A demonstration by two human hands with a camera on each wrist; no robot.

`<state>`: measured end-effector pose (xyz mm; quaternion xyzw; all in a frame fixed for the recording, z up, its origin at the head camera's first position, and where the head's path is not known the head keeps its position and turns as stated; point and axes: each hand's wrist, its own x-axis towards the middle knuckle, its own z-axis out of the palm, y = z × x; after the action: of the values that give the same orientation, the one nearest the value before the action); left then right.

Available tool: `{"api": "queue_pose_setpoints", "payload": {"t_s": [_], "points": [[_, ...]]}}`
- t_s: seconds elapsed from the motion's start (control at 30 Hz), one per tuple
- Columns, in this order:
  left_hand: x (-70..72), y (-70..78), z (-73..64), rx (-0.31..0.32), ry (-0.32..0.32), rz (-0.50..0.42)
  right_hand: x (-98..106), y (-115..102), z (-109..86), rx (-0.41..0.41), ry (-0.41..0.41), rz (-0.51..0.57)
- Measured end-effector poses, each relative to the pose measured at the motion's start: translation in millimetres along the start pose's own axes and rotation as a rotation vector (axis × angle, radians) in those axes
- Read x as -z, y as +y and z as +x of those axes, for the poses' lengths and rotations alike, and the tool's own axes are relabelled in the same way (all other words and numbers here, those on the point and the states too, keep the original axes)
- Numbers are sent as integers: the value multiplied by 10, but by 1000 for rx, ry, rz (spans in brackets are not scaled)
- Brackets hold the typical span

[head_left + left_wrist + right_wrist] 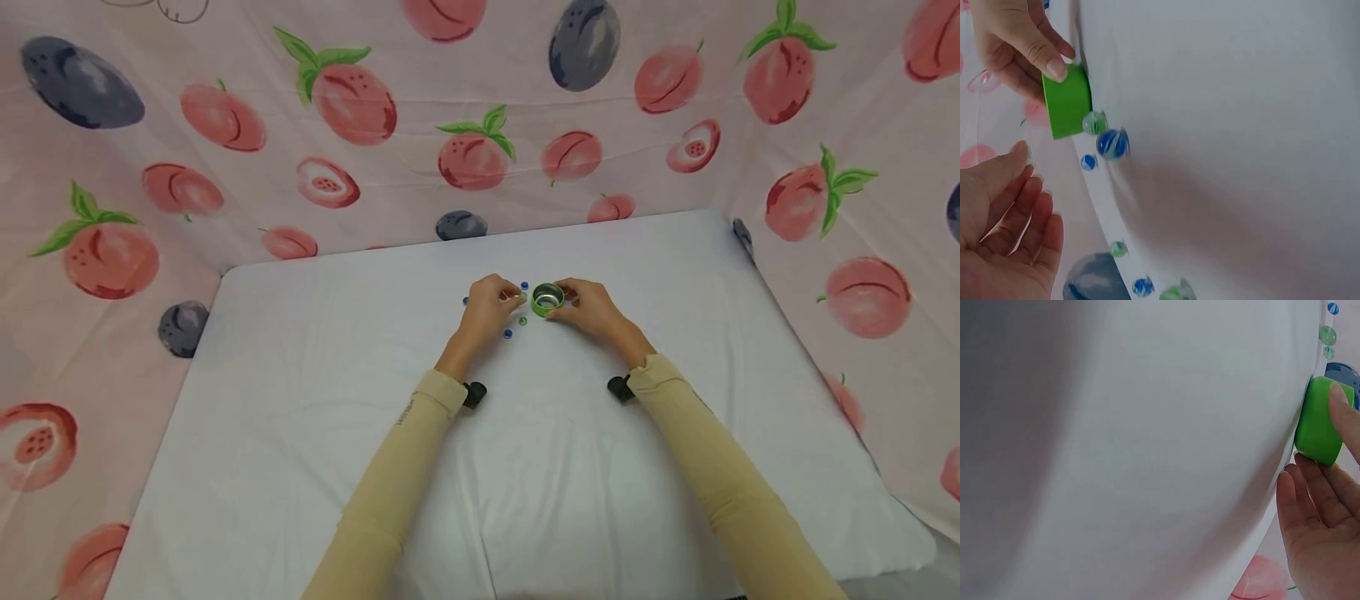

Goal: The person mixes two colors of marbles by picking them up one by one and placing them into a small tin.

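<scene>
Between thumb and fingertips my left hand (487, 307) pinches a small green marble (523, 296), a little left of the bowl and above the table; in the left wrist view only a sliver of this marble (1030, 156) shows. A small round bowl (537, 309), green outside and shiny metal inside, stands upright on the table. My right hand (597, 310) grips its right side, and the right wrist view shows the thumb over the bowl's green wall (1319, 425). Around the left hand lie a green marble (522, 321) and blue marbles, one (507, 333) nearer me and another (524, 286) behind.
A further blue marble (465, 300) lies left of the left hand. More green marbles (1117, 249) and blue marbles (1142, 287) appear in the left wrist view. A white cloth covers the table (315, 417), and a fruit-print curtain (420, 100) hangs behind it and at both sides.
</scene>
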<state>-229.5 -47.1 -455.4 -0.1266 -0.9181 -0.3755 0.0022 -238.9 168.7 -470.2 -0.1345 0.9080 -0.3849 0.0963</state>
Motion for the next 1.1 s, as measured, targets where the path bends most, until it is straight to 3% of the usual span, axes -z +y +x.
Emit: {"api": "queue_pose_setpoints", "payload": {"t_s": [0.23,0.47,0.9,1.1], "points": [[-140,32,53,-38,8,-28,4,11,-12,19,4,0],[-216,55,93,-4,-8,-66,-1,13,-14,14,3,2],[-270,60,110,6,-27,-63,5,16,-12,14,6,1],[-208,69,94,9,-18,-60,7,7,-12,9,5,6]]}}
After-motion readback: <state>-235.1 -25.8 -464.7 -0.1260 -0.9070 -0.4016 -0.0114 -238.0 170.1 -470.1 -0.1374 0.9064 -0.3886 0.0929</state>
